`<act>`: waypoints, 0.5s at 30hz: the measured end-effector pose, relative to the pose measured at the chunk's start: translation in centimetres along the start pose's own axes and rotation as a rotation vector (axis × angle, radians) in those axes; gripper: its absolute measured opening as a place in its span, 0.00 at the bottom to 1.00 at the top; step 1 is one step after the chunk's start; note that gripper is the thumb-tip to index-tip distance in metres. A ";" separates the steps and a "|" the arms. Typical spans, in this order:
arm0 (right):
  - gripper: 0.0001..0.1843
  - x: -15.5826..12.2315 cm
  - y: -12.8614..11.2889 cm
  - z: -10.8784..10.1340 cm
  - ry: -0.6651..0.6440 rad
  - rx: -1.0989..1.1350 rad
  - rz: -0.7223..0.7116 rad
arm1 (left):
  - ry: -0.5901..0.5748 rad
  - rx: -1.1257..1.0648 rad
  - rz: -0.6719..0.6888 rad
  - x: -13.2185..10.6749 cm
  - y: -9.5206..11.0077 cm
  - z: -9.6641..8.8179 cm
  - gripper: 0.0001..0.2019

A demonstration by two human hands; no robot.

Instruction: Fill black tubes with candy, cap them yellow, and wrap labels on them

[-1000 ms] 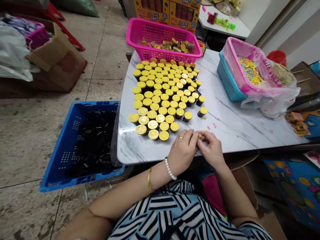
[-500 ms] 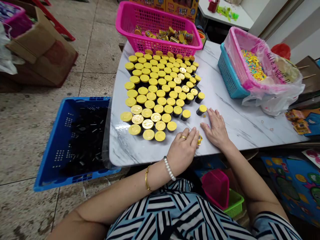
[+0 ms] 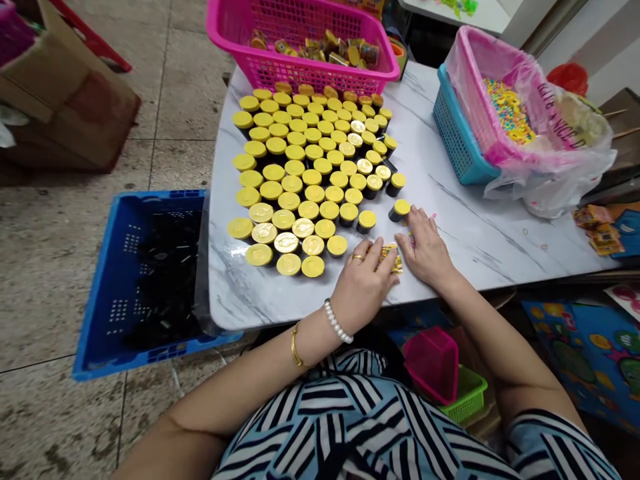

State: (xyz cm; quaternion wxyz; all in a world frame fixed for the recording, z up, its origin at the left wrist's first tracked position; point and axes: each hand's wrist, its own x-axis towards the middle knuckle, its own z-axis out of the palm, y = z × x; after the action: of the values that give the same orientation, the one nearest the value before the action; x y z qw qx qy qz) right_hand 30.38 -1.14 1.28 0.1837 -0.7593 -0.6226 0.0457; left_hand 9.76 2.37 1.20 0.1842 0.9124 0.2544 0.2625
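My left hand rests on the white marble table with its fingers curled round a small yellow printed packet. Beside it, my right hand lies flat on the tabletop with fingers stretched out over a few tiny coloured candies. Its fingertips are close to a lone black pot with a yellow lid. Just left of that stand several rows of the same yellow-lidded pots.
A pink basket of yellow packets sits at the table's far edge. A teal basket holds a pink bag of coloured candies. On the floor to the left is a blue crate of black parts. Small pink and green baskets sit under the table.
My hands came apart from holding one item together. The right hand reached out flat onto the table by the lone pot, and the left now grips the yellow packet.
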 end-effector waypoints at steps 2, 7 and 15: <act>0.30 0.4 0.3 0.1 0.026 0.009 0.001 | 0.003 -0.056 0.019 -0.3 -0.5 -0.4 0.21; 0.24 1.0 1.1 -0.1 0.107 0.078 -0.009 | -0.031 -0.142 0.071 -0.6 -0.9 -1.1 0.21; 0.30 2.5 2.6 0.1 0.004 -0.036 -0.019 | -0.062 -0.154 0.048 -0.2 -0.4 -1.1 0.31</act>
State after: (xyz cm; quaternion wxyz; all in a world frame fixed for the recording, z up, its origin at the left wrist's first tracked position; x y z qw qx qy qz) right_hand 33.27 0.90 0.70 0.1715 -0.7566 -0.6302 0.0312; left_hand 8.83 2.76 1.77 0.2554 0.9090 0.2057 0.2572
